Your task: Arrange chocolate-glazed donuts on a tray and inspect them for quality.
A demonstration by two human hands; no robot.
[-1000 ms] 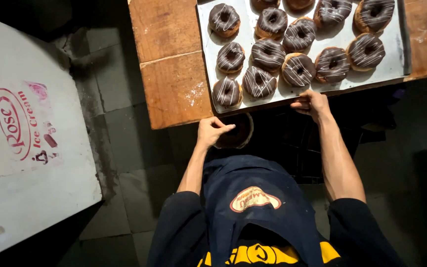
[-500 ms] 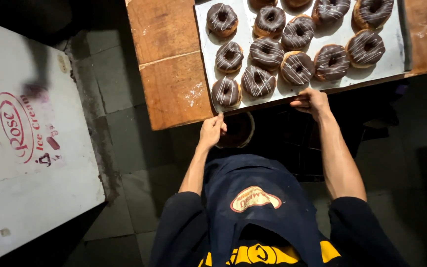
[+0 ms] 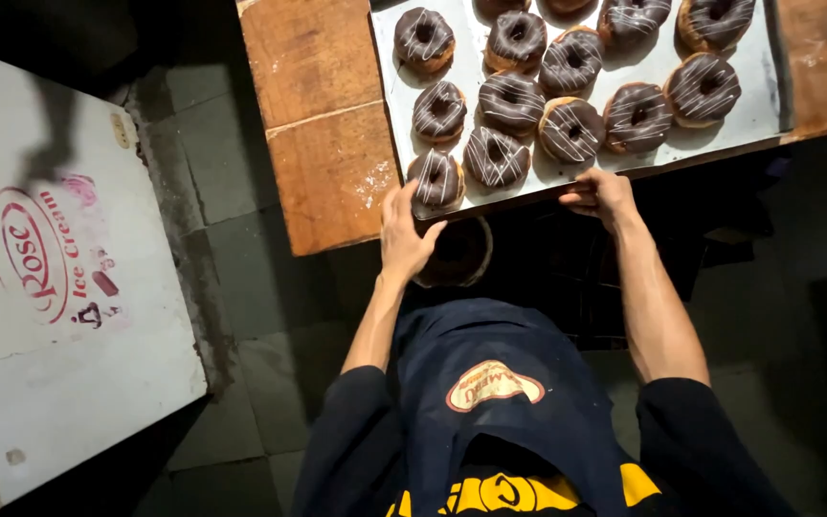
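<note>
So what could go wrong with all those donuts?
The tray sticks out past the wooden table edge, gripped only at its near rim by the left hand and right hand; it might tip. The corner donut beside the left thumb could get smudged or slide off.

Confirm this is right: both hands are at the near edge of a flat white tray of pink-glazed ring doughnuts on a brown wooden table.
Wrong in one respect: the head view shows chocolate-glazed ring doughnuts with thin white stripes, not pink. The rest stands: the left hand and right hand are at the near edge of the flat white tray on the brown wooden table.
</note>
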